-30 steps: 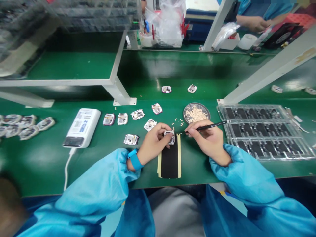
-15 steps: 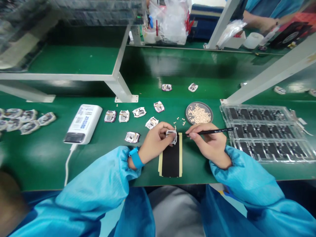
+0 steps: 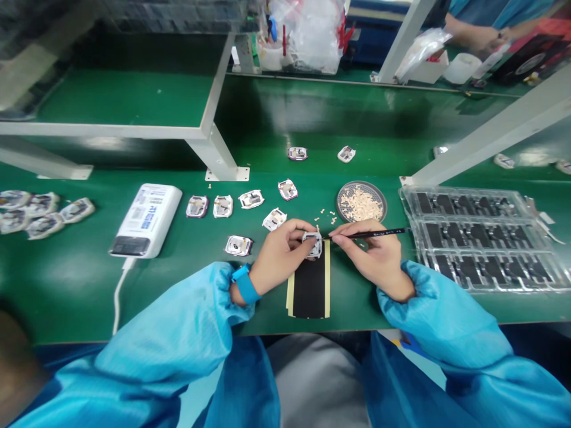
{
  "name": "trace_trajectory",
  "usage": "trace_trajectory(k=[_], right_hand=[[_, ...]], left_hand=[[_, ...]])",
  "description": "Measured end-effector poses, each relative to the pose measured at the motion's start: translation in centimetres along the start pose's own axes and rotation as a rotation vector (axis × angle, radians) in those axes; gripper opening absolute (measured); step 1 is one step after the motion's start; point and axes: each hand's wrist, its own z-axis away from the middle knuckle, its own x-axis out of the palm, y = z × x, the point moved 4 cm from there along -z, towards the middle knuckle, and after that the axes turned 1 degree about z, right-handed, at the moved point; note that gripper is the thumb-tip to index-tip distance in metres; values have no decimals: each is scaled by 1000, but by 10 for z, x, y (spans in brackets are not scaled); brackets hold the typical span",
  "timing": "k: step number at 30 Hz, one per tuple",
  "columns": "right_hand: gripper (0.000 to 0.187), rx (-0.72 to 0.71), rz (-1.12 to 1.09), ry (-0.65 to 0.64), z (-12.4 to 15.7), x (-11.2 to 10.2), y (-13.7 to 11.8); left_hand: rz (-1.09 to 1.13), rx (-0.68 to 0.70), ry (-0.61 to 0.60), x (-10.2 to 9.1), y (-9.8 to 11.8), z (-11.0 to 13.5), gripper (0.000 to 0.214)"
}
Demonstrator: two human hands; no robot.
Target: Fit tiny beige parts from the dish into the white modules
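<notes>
My left hand (image 3: pixel 283 252) is closed on a small white watch case (image 3: pixel 314 245), held over the top end of a black mat (image 3: pixel 309 291) with yellow taped edges. Thin black tweezers (image 3: pixel 379 233) are gripped in my right hand (image 3: pixel 372 252), their tip at the right side of the case. A few tiny beige pieces (image 3: pixel 332 217) lie just beyond my hands. Behind the right hand sits a round dark dish (image 3: pixel 384 205) filled with more of these pieces. Several open watch cases (image 3: pixel 251 200) are spread on the green bench to the left and beyond.
A white power bank (image 3: pixel 147 220) with a cable lies at left, near a cluster of watch cases (image 3: pixel 44 205). Clear trays (image 3: pixel 486 238) of black parts are at right. Metal shelf legs (image 3: pixel 218 151) stand behind. Another person's hands (image 3: pixel 484 38) show at top right.
The watch case has turned to show more of its inner side. My right hand has moved slightly left, bringing the tweezers' tip up to the case.
</notes>
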Motion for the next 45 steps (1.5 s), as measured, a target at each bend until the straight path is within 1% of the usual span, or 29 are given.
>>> trace_trajectory(k=[6,9,13,15,18,20,26,36,41,45], right_hand=[[9,-14,55,-9,1,1,0],[8,-75,136,-44,3,5,-3],[13,-162,242,-114,4,10,-9],[14,-154,217,-85,3,8,-10],[15,-96,120,-8,2,2,-10],[16,-65,78,3,1,-1,-9],[18,-86,80,-83,3,-2,-7],[22,-150,88,-116,6,0,-4],[23,-153,85,-108,7,-1,-4],[21,-139,84,-127,7,2,-3]], left_hand=[[-16,2,8,0,1,1,27],[-25,2,10,0,2,1,27],[-19,8,3,-1,1,0,29],[-14,12,5,-1,1,0,29],[-2,5,12,-2,1,1,29],[0,-1,15,-2,3,1,29],[11,30,2,-2,8,2,28],[53,52,16,-3,8,1,27],[33,55,17,-3,8,1,26],[25,56,13,-3,8,0,27]])
